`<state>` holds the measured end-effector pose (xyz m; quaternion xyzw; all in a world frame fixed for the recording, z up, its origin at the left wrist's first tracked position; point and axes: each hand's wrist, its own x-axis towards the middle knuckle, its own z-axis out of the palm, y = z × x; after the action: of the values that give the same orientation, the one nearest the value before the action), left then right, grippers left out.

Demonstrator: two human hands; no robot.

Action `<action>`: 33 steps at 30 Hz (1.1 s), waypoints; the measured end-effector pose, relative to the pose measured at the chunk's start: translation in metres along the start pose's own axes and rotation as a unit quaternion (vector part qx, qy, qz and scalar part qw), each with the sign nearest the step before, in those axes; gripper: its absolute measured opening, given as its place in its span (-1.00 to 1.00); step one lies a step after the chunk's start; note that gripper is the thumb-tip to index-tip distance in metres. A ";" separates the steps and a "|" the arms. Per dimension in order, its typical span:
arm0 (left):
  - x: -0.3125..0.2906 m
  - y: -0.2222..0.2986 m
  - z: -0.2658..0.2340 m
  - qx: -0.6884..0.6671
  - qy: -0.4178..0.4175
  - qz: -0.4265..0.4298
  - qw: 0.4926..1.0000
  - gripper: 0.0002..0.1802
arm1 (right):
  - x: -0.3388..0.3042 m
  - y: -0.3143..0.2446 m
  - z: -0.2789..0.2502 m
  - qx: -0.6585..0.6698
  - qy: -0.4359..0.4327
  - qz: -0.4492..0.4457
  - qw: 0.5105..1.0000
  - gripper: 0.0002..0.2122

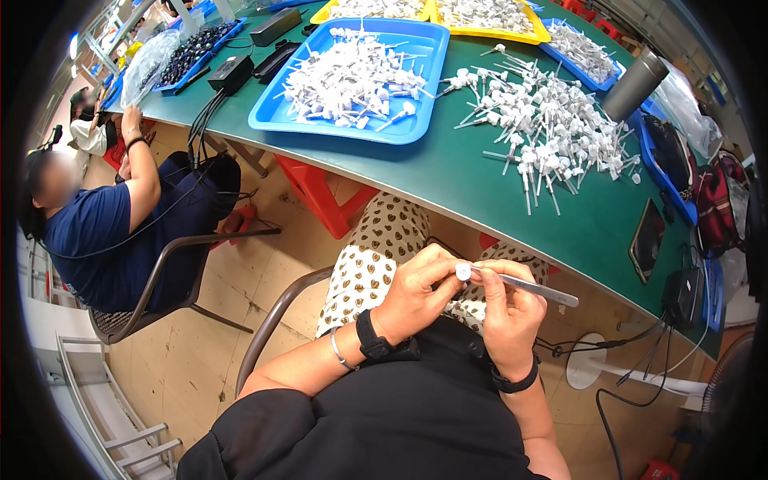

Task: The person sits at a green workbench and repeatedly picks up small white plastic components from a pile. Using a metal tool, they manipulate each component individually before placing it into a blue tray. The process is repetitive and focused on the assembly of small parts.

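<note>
Over the lap, the left hand (416, 292) pinches a small white plastic pump head (463, 272) while the right hand (508, 312) grips slim metal tweezers (532, 286), tips seemingly working inside it; steady aim is needed. More lie heaped on the green tabletop (448, 172).

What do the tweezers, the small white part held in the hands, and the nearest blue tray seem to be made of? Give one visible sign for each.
Tweezers: likely steel, with a grey metallic sheen and thin flat arms.
Small white part: probably plastic, opaque and smooth white, like the loose pile of white pump parts on the table.
Blue tray: apparently moulded plastic, with uniform glossy colour and a rounded rim.
</note>
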<state>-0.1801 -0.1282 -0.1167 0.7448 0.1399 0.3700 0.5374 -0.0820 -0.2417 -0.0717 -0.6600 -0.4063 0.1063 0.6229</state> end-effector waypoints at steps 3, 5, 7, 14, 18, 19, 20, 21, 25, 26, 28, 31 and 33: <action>0.000 0.001 0.000 0.003 -0.003 -0.007 1.000 -0.82 | 0.002 0.005 0.000 -0.045 -0.001 -0.057 0.997 -0.93; 0.000 0.002 -0.001 -0.004 -0.004 -0.007 1.000 -0.81 | 0.007 0.002 -0.003 -0.062 -0.024 -0.090 0.994 -0.92; 0.000 0.003 -0.001 -0.008 -0.009 -0.003 1.000 -0.81 | 0.010 0.001 -0.007 -0.066 -0.047 -0.092 0.992 -0.93; 0.003 0.004 -0.004 -0.012 -0.029 0.025 0.999 -0.82 | 0.010 -0.008 -0.012 0.102 -0.033 0.099 0.989 -0.92; 0.003 0.001 -0.003 -0.035 -0.025 -0.016 0.999 -0.83 | 0.005 -0.008 -0.009 0.018 0.012 0.001 1.000 -0.92; 0.003 0.002 -0.004 -0.032 -0.031 -0.015 0.999 -0.84 | 0.005 -0.008 -0.009 -0.004 0.022 -0.021 1.000 -0.92; 0.004 0.003 -0.005 -0.029 -0.036 -0.014 0.999 -0.84 | 0.005 -0.007 -0.009 0.024 0.016 -0.007 1.000 -0.92; 0.004 0.004 -0.005 -0.025 -0.042 -0.013 0.999 -0.84 | 0.004 -0.005 -0.007 0.025 0.011 -0.010 1.000 -0.92; 0.004 0.003 -0.006 -0.002 -0.039 0.014 0.999 -0.82 | 0.004 -0.003 -0.004 0.015 -0.008 -0.018 1.000 -0.92; 0.004 0.002 -0.006 -0.003 -0.037 0.013 0.999 -0.81 | 0.004 -0.004 -0.004 0.009 -0.012 -0.019 1.000 -0.92; 0.004 0.002 -0.005 -0.005 -0.033 0.011 0.999 -0.79 | 0.004 -0.001 -0.004 0.011 -0.007 -0.015 1.000 -0.93; 0.003 0.003 -0.005 -0.004 -0.033 0.007 0.999 -0.79 | 0.003 0.000 -0.002 0.015 -0.001 -0.013 1.000 -0.94; 0.004 0.004 -0.005 0.000 -0.036 0.007 0.999 -0.79 | 0.003 0.001 -0.002 0.013 0.001 -0.015 1.000 -0.95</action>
<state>-0.1816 -0.1236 -0.1102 0.7591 0.1148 0.3465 0.5390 -0.0783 -0.2408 -0.0714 -0.6457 -0.4141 0.1009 0.6335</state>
